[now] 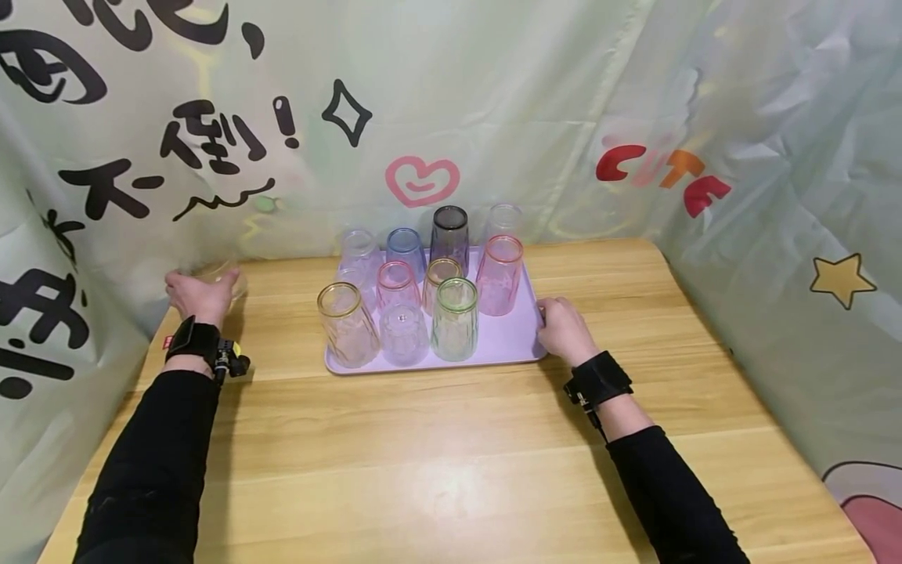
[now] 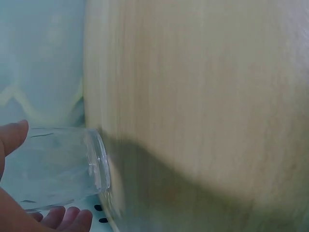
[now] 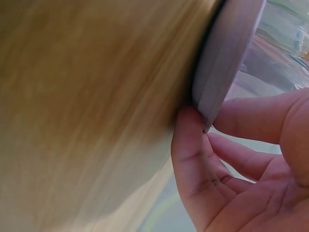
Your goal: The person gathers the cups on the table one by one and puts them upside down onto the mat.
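Observation:
At the back left of the table my left hand (image 1: 202,296) has its thumb and fingers around a clear glass (image 2: 63,166). One end of that glass meets the tabletop in the left wrist view; in the head view the hand mostly hides it. My right hand (image 1: 566,329) pinches the right rim of a lilac tray (image 1: 510,341), thumb on the upper side and a finger (image 3: 188,150) against the underside. On the tray stand several glasses, among them a yellow-rimmed glass (image 1: 348,329), a green-rimmed glass (image 1: 454,325), a pink glass (image 1: 499,278) and a dark grey glass (image 1: 451,235).
The tray stands on a wooden table (image 1: 423,462), close to its back edge. A printed cloth (image 1: 493,94) hangs behind the table and along both sides. The left hand's glass is near the cloth at the back left corner.

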`<state>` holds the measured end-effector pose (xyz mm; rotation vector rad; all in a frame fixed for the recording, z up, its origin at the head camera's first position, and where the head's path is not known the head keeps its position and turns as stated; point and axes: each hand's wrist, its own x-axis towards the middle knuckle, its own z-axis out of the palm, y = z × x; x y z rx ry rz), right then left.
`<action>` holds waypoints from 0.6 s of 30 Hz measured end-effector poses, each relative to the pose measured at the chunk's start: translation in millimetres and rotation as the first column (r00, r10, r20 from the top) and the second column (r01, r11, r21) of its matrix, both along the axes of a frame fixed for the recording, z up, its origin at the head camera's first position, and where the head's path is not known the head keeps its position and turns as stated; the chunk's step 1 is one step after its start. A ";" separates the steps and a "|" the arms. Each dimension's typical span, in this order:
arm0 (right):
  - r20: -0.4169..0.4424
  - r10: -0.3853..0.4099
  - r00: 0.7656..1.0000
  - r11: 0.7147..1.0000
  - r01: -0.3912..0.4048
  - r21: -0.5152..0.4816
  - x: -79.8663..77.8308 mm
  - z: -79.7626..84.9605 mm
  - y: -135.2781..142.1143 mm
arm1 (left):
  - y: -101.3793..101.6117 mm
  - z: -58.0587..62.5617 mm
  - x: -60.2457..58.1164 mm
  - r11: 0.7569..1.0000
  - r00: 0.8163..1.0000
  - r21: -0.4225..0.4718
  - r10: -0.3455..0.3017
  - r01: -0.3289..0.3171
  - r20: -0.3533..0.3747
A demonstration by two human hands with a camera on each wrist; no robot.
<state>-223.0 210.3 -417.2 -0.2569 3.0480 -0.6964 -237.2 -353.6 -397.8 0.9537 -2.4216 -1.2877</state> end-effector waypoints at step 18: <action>-0.016 0.012 1.000 1.000 -0.013 -0.010 1.6 -0.5 -0.7 | 5.4 -9.8 5.1 0.998 0.992 0.008 0.059 -0.058 -0.112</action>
